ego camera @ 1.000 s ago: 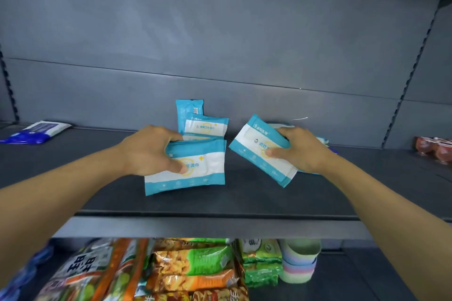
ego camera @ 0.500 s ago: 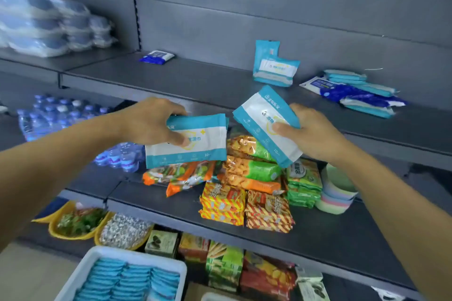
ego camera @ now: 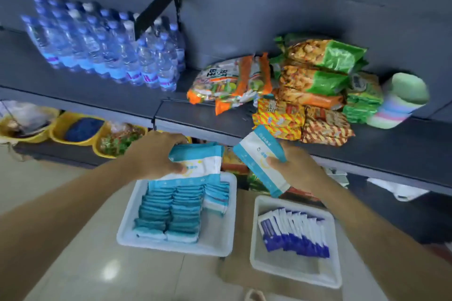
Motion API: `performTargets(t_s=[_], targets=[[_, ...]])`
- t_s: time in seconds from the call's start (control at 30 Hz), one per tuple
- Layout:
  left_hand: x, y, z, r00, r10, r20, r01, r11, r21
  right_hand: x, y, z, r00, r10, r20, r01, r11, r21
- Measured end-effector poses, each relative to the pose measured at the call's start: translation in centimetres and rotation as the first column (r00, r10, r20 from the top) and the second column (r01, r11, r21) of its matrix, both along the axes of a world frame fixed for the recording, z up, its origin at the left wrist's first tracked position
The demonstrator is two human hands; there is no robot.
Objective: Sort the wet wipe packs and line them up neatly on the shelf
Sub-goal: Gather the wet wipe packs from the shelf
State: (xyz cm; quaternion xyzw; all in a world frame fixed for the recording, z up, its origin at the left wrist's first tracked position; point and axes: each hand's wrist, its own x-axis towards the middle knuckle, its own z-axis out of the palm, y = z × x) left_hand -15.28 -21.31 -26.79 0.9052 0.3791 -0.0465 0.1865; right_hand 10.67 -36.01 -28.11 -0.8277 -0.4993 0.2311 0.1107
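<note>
Fingers of the left hand [ego camera: 156, 154] are curled round a teal-and-white wipe pack [ego camera: 193, 166], thumb pressed on its face; those of the right hand [ego camera: 296, 168] are clamped on a second teal pack [ego camera: 259, 159], tilted toward eleven o'clock. Both packs are held above the left tray [ego camera: 220, 239], where matching teal packs [ego camera: 171, 215] are filed on edge, so like is probably being grouped with like. At three o'clock of it, blue packs [ego camera: 293, 234] are kept apart in the right tray [ego camera: 293, 271]. Snack bags [ego camera: 305, 85] are stacked at twelve o'clock.

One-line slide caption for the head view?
Each hand, left and right, holds a teal wipe pack above two white trays of packs.
</note>
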Motion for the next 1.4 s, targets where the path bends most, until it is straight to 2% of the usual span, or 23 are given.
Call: performTargets(t_s=[0.13,0.23,0.47,0.67,0.77,0.83,0.97,1.07,1.2,1.33,1.4], targets=[[-3.7,0.0,-7.8,0.998,0.04,-0.051,-0.045,0.994,-0.104,-3.9,-0.7,-9.6,0.997,-0.045,0.058,0.054,0.986,-0.156],[-4.7,0.0,-13.5,0.989,0.067,-0.131,-0.08,0.992,-0.098,-6.0,-0.9,-16.3,0.995,-0.067,0.071,0.083,0.966,-0.243],[-4.1,1.2,-26.0,0.983,0.13,-0.132,-0.143,0.985,-0.096,-7.8,1.9,-30.7,0.991,-0.101,0.092,0.124,0.947,-0.295],[-3.5,2.1,-35.0,0.979,0.108,-0.175,-0.124,0.989,-0.082,-8.8,5.0,-40.9,0.992,-0.044,0.12,0.088,0.916,-0.392],[-3.6,2.2,-37.8,0.982,0.092,-0.167,-0.106,0.991,-0.076,-9.2,6.0,-44.2,0.987,0.051,0.154,0.02,0.903,-0.429],[-3.6,2.5,-39.1,0.984,0.086,-0.153,-0.099,0.992,-0.083,-9.2,6.7,-46.3,0.965,0.15,0.213,-0.048,0.906,-0.421],[-3.8,2.8,-40.7,0.986,0.063,-0.151,-0.079,0.992,-0.098,-8.3,7.7,-49.1,0.842,0.26,0.473,-0.184,0.962,-0.2],[-3.7,2.7,-41.3,0.987,0.059,-0.153,-0.079,0.989,-0.127,-7.1,8.3,-49.7,0.746,0.328,0.58,-0.23,0.944,-0.237],[-3.1,2.1,-41.5,0.989,0.037,-0.144,-0.062,0.982,-0.177,-5.9,8.3,-49.0,0.701,0.426,0.572,-0.258,0.899,-0.353],[-0.9,1.2,-41.1,0.989,-0.014,-0.15,-0.015,0.982,-0.189,-3.9,8.1,-46.6,0.64,0.453,0.621,-0.314,0.892,-0.326],[0.5,0.7,-41.1,0.984,-0.043,-0.173,0.01,0.982,-0.189,-2.6,7.7,-45.3,0.64,0.431,0.637,-0.329,0.902,-0.28]])
